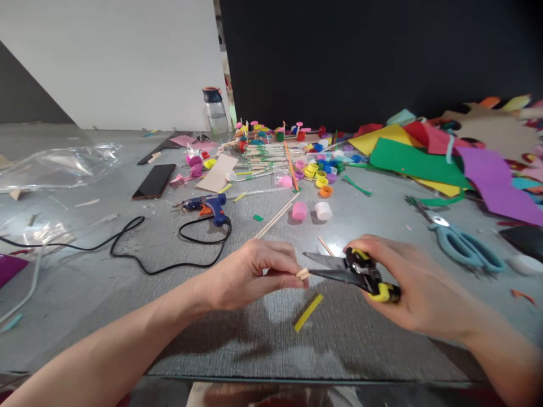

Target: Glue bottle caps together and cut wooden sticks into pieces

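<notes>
My left hand point(265, 271) is closed in a pinch on thin wooden sticks point(302, 274), whose pale ends stick out past the fingertips. My right hand point(407, 282) grips black-and-yellow shears point(367, 271). Their blades are apart, and the lower blade's tip is right at the stick ends; whether it touches them I cannot tell. Beyond my left hand, long wooden sticks point(276, 216) slant away; I cannot tell if they join the held ones. A short stick piece point(326, 246) lies behind the blades. Nearer me is a yellow strip point(309, 312).
A blue glue gun point(212, 206) with a looping black cord and a phone point(154, 181) lie left. Bottle caps point(321, 182) and a water bottle point(217, 116) stand farther back. Blue-handled scissors point(466, 243) and coloured sheets point(418, 161) are right. Clear plastic point(63, 164) lies far left.
</notes>
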Motion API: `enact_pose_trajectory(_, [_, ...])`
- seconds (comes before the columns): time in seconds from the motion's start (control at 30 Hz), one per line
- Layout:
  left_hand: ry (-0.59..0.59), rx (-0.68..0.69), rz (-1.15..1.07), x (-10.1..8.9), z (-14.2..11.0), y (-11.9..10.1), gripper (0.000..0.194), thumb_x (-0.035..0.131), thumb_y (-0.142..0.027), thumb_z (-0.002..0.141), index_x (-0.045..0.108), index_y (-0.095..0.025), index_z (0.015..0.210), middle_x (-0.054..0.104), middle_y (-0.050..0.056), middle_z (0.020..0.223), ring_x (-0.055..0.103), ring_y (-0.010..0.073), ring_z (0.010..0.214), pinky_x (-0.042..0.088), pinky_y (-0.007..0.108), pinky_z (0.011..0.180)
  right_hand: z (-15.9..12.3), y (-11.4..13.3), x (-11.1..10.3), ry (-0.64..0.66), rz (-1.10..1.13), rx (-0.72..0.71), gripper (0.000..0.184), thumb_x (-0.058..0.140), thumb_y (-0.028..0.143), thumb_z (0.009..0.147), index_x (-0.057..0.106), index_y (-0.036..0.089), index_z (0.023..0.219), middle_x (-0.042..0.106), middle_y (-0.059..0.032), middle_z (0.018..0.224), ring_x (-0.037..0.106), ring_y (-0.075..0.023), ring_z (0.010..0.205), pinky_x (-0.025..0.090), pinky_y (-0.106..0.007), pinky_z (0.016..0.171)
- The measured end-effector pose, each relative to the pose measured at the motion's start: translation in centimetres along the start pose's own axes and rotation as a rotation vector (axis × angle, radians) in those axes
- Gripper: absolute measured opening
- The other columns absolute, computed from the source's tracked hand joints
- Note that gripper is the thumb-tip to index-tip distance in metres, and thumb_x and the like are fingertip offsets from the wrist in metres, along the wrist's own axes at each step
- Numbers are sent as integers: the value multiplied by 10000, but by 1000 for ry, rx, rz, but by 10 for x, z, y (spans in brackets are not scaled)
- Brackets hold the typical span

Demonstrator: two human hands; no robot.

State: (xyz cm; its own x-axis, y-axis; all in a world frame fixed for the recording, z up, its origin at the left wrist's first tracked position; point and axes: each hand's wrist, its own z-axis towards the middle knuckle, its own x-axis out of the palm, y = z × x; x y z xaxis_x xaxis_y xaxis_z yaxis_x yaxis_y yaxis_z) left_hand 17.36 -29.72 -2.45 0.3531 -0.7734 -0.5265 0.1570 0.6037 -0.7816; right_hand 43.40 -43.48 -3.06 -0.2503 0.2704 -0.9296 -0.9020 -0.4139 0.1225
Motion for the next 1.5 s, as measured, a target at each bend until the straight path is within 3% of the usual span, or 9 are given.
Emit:
enact_pose_trajectory(0.2, [-52, 12, 99, 1, -2, -1, 157, 640, -239, 951, 755, -148, 896, 547, 0, 678, 528, 98, 621, 398, 207, 572, 1, 0, 1, 5, -10, -12, 492, 588, 234, 799, 458, 173, 1269, 653, -188, 1146, 662, -349, 1013, 566, -476, 798])
enact_pose_trajectory(0.63, [-180, 200, 466, 2, -3, -7, 225, 528, -180, 996, 672, -134, 829, 579, 32, 726, 526, 121, 662, 402, 228, 586, 0, 2, 0, 24, -31, -26, 460, 574, 256, 833, 465, 158, 1268, 673, -192, 1123, 690, -343, 974, 578, -456, 761])
enact_pose_trajectory(0.9, [-176, 192, 468, 3, -4, -7, 235, 515, -181, 1002, 649, -136, 814, 596, 30, 738, 518, 115, 654, 404, 223, 577, 0, 3, -2, -6, -68, -49, 395, 598, 276, 845, 493, 146, 1203, 685, -181, 1074, 693, -311, 909, 574, -403, 726])
enact_pose_trajectory(1.17, [-159, 168, 378, 5, -3, -3, 143, 586, -170, 973, 688, -128, 882, 529, 3, 719, 503, 103, 649, 392, 215, 581, -2, 0, 2, -34, -99, -48, 287, 540, 215, 844, 511, 168, 1125, 706, -96, 880, 696, -254, 685, 519, -351, 585])
enact_pose_trajectory(1.5, [-98, 138, 401, 3, -5, -2, 204, 506, -202, 1011, 682, -129, 940, 594, 43, 795, 548, 124, 696, 423, 232, 621, -2, 0, 6, -23, -67, -42, 436, 553, 276, 839, 482, 151, 1250, 701, -177, 1110, 724, -300, 917, 586, -393, 742])
